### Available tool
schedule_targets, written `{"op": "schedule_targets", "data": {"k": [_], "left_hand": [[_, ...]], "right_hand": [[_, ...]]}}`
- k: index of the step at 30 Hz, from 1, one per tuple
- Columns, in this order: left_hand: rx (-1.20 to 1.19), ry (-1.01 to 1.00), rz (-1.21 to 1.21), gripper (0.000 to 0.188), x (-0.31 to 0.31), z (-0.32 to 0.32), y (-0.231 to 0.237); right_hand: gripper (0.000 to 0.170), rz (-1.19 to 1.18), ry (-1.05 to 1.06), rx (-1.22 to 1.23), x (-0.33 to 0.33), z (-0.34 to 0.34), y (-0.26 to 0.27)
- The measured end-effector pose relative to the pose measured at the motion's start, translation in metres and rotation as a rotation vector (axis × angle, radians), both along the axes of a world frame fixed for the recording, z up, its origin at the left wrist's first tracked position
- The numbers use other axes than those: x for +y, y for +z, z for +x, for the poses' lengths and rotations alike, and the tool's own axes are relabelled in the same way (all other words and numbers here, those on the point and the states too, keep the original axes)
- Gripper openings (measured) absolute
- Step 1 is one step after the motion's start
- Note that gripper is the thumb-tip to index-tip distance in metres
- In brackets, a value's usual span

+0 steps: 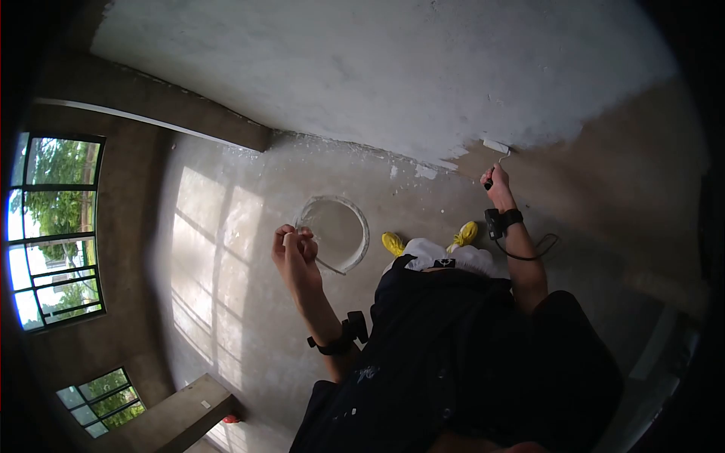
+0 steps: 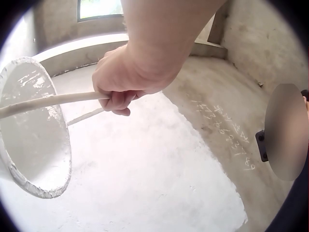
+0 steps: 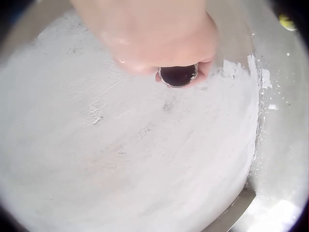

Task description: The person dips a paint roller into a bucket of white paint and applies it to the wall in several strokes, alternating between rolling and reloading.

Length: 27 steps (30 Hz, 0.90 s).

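My left hand grips the thin handle of a round bucket; in the left wrist view the bucket hangs tilted, its inside coated white. With my right hand I hold a paint roller by its dark handle. The white roller head is at the low part of the wall, by the border between white coating and bare grey-brown surface. In the right wrist view, the dark handle end pokes out under my right hand; the roller head is hidden there.
White coating covers much of the wall. Drips spot the floor along its foot. Yellow shoes stand near the wall. A beam, windows and a red object are at the left. Writing marks the bare wall.
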State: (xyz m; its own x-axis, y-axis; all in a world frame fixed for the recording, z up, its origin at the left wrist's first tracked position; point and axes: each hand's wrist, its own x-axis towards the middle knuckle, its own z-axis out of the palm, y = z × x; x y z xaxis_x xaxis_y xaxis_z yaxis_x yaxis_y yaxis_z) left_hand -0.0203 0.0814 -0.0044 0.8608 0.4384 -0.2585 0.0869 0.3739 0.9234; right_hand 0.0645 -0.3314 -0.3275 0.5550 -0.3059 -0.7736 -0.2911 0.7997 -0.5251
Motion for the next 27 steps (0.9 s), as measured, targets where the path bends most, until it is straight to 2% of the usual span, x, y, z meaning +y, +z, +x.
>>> {"op": "schedule_targets", "data": {"k": [4, 6, 9, 12, 13, 15, 16, 17, 19, 20, 22, 23, 25, 27], "left_hand": [[0.002, -0.004, 0.011, 0.009, 0.005, 0.003, -0.004], [0.017, -0.039, 0.037, 0.007, 0.007, -0.001, -0.005], [0.023, -0.064, 0.019, 0.007, 0.005, 0.002, -0.002], [0.014, -0.109, 0.023, 0.007, 0.002, 0.004, 0.0], [0.008, -0.088, 0.024, 0.007, 0.002, 0.004, -0.001], [0.003, -0.068, 0.022, 0.008, 0.001, 0.004, -0.001], [0.002, -0.059, 0.013, 0.007, 0.0, 0.004, -0.001], [0.0, -0.05, 0.003, 0.007, -0.001, 0.004, -0.001], [-0.002, -0.064, -0.005, 0.007, 0.001, 0.004, -0.006], [-0.004, -0.078, -0.008, 0.007, 0.001, 0.004, -0.007], [0.007, -0.112, -0.02, 0.008, -0.003, 0.004, -0.004], [0.02, -0.141, -0.028, 0.008, -0.005, 0.004, -0.003], [0.011, -0.135, -0.04, 0.008, -0.003, 0.004, -0.007], [0.0, -0.128, -0.053, 0.007, -0.003, 0.006, -0.008]], "right_hand": [[0.038, 0.034, 0.066, -0.065, 0.003, -0.015, 0.069], [0.038, 0.085, 0.074, -0.061, -0.009, -0.012, 0.057], [0.039, 0.198, 0.078, -0.072, -0.026, -0.006, 0.004], [0.041, -0.176, 0.307, -0.02, -0.027, -0.016, -0.009], [0.041, -0.176, 0.306, -0.018, -0.02, -0.026, 0.003], [0.041, -0.818, 0.641, 0.218, 0.001, -0.048, 0.043], [0.032, -1.015, 0.719, 0.279, 0.003, -0.059, 0.041], [0.032, -1.018, 0.718, 0.282, 0.003, -0.073, 0.034], [0.02, -1.822, 0.923, 0.101, -0.003, -0.096, 0.023], [0.02, -1.826, 0.921, 0.104, -0.009, -0.097, 0.039], [0.023, -2.221, 1.317, 0.052, -0.03, -0.101, 0.08], [0.023, -2.222, 1.313, 0.054, -0.038, -0.098, 0.091], [0.018, -2.471, 1.34, 0.077, -0.055, -0.085, 0.102], [0.018, -2.552, 1.328, 0.169, -0.084, -0.07, 0.098]]}}
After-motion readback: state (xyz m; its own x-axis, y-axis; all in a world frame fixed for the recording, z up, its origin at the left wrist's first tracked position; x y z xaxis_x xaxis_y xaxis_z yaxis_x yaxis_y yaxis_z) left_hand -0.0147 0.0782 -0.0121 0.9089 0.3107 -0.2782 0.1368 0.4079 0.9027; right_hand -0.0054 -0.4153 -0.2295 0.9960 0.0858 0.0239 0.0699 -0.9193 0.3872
